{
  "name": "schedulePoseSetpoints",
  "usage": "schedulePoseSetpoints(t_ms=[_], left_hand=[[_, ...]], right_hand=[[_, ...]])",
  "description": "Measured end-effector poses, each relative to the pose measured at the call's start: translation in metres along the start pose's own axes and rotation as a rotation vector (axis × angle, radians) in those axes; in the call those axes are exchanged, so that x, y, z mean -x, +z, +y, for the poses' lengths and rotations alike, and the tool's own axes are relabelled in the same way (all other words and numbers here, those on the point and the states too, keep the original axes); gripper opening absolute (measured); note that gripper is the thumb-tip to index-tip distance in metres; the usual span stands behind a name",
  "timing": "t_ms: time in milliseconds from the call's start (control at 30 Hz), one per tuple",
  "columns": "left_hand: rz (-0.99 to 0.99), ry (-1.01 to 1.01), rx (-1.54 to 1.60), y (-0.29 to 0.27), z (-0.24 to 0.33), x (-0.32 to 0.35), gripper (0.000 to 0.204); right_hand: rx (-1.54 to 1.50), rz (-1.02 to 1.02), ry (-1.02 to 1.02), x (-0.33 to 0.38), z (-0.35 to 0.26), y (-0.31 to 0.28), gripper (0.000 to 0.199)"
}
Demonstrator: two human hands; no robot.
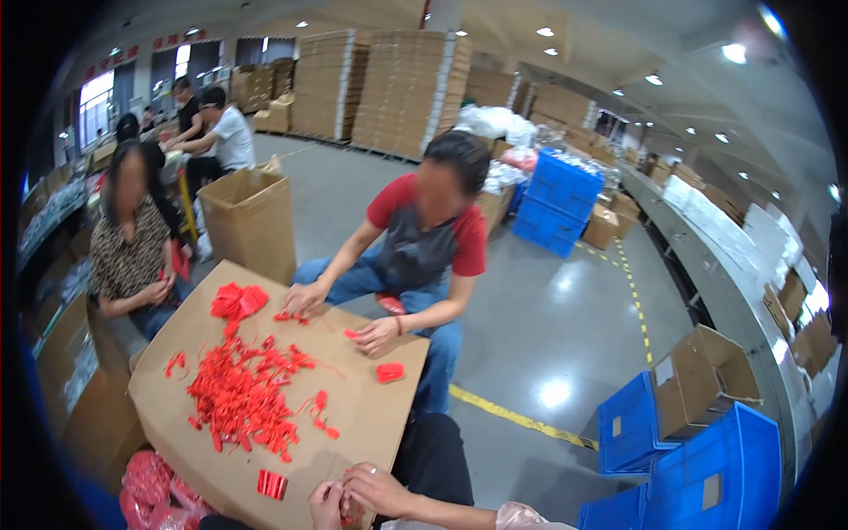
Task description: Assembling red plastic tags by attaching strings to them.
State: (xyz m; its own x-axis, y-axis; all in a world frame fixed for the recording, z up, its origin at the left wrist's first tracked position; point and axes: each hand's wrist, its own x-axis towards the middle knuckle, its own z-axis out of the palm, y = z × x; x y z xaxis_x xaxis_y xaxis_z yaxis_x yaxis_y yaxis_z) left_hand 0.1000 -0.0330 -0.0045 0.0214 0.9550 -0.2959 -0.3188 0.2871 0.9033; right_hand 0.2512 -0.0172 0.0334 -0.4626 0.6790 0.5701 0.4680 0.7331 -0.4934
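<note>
At the lower edge my left hand and my right hand meet over the cardboard tabletop, fingers closed together. A little red shows between them, a small red piece mostly hidden by the fingers; its kind cannot be made out. Left of my hands lies a flat red bundle of shiny strips or pieces. Beyond it spreads a heap of small red pieces, some with thin cords. Another red bundle lies near the table's right edge. A larger red stack sits at the far side.
Across the cardboard-topped table, a co-worker in a red and grey shirt handles red pieces. Another person sits at the left. A bag of red items stands by the table's near left corner. Blue crates and a carton stand right.
</note>
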Motion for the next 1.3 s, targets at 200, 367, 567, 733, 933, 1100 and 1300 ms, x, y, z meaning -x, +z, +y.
schedulePoseSetpoints(t_ms=[200, 367, 567, 733, 933, 1100, 1300], left_hand=[[-0.11, -0.132, -0.139, -0.025, -0.021, -0.012, 0.013], [-0.187, -0.265, -0.063, -0.011, 0.001, -0.003, 0.013], [-0.08, -0.146, -0.147, -0.015, -0.033, -0.005, 0.012], [-0.103, -0.211, -0.275, 0.001, 0.009, 0.01, 0.014], [-0.147, 0.029, -0.247, -0.015, -0.008, 0.02, 0.009], [-0.113, -0.036, -0.27, -0.029, 0.0, 0.025, 0.009], [-0.049, -0.06, -0.061, -0.036, 0.004, 0.035, 0.006]], right_hand=[[0.03, 0.052, -0.014, 0.005, -0.01, -0.007, 0.009], [0.009, 0.12, -0.061, 0.006, -0.017, -0.015, 0.01], [0.189, 0.183, -0.114, 0.03, 0.004, 0.006, 0.013], [-0.368, 0.083, 0.313, 0.03, -0.009, -0.007, 0.011], [-0.757, -0.135, 0.682, 0.039, 0.008, 0.024, 0.009], [-1.034, -0.268, 0.788, 0.036, 0.012, 0.041, 0.011], [-0.693, -0.27, 0.462, 0.022, 0.007, 0.045, 0.014]])
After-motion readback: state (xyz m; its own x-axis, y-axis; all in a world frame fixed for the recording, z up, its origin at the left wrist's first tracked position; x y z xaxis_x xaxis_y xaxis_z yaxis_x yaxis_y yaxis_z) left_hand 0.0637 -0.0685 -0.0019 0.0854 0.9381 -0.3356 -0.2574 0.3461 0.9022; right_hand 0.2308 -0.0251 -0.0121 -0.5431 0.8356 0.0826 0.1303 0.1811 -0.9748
